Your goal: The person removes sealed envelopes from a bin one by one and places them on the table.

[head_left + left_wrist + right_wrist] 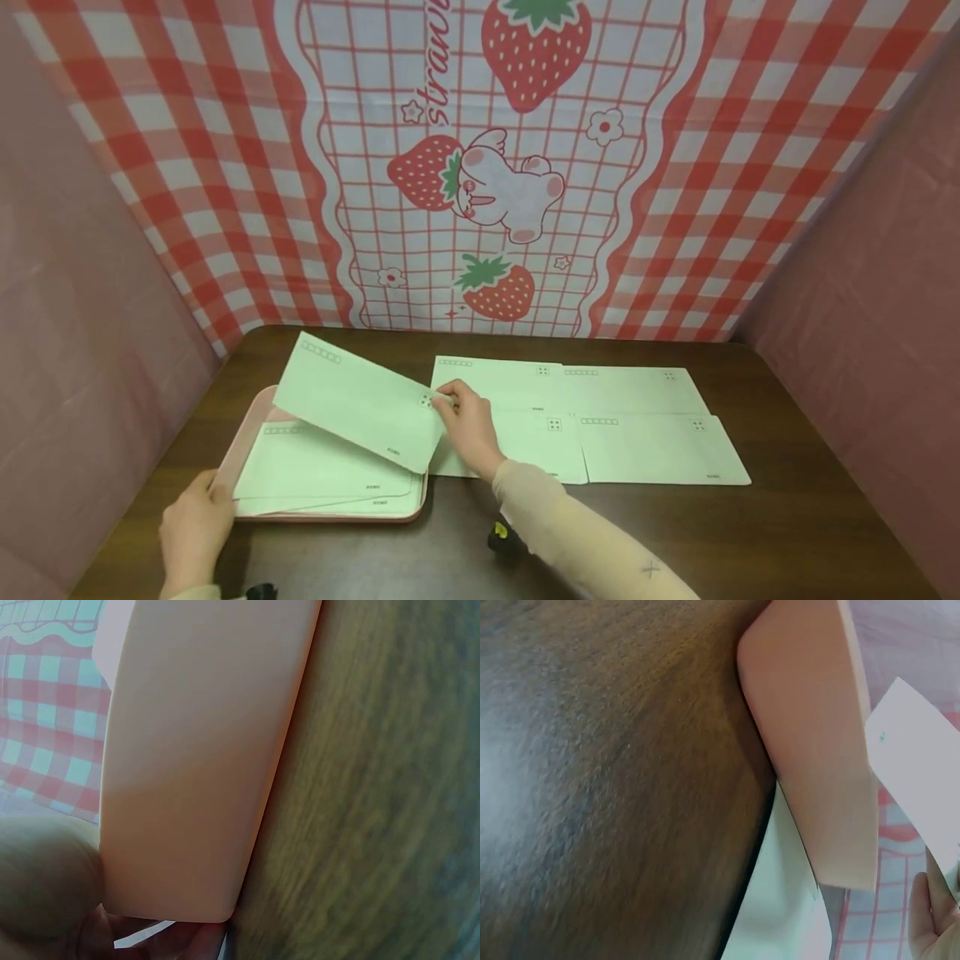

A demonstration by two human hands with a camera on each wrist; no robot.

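Pinching raised envelope (360, 408) by corner, right hand (470, 427); left hand (197, 525) gripping tray (251, 427)! Best keep tray steady, envelope clear of stack (318, 468) beneath.

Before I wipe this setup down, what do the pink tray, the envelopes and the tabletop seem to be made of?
Pink tray: probably plastic, matte, with smooth, evenly colored walls and rounded corners. Envelopes: likely matte paper, being thin, printed and without shine. Tabletop: wood or wood-look laminate, satin; dark grain shows, with a soft glare.
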